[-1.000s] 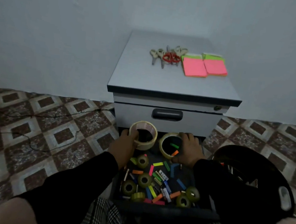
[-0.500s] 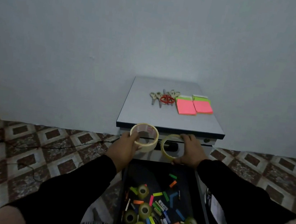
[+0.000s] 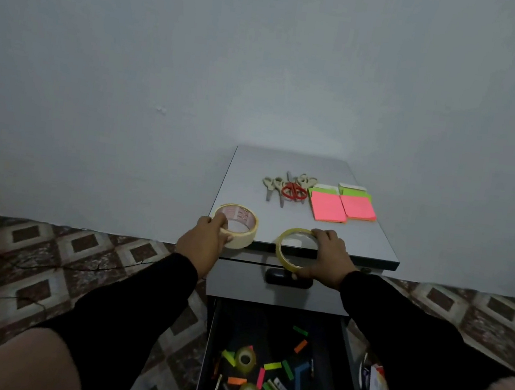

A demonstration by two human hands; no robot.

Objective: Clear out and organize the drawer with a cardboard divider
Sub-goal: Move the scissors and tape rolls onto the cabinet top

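Head view: the left hand point(image 3: 202, 241) is curled round the near rim of the wide roll point(image 3: 239, 226), thumb inside the core and fingers on the outer wall, and the roll is held tilted just over the front left corner of the cabinet top point(image 3: 281, 224). The right hand point(image 3: 328, 256) is pinching the thin roll point(image 3: 295, 249) at its right side, fingers over the upper rim and thumb under the lower; the ring is held on edge before the top's front lip.

Both rolls are judged light and stiff, the thin one the more likely to flex or slip, so a grip through the core is advised. Behind them scissors point(image 3: 288, 187) and note pads point(image 3: 341, 204) lie on the top. Below, the open drawer point(image 3: 207, 352) holds small rolls point(image 3: 244, 358) and coloured bits yet to be cleared. No divider is seen.
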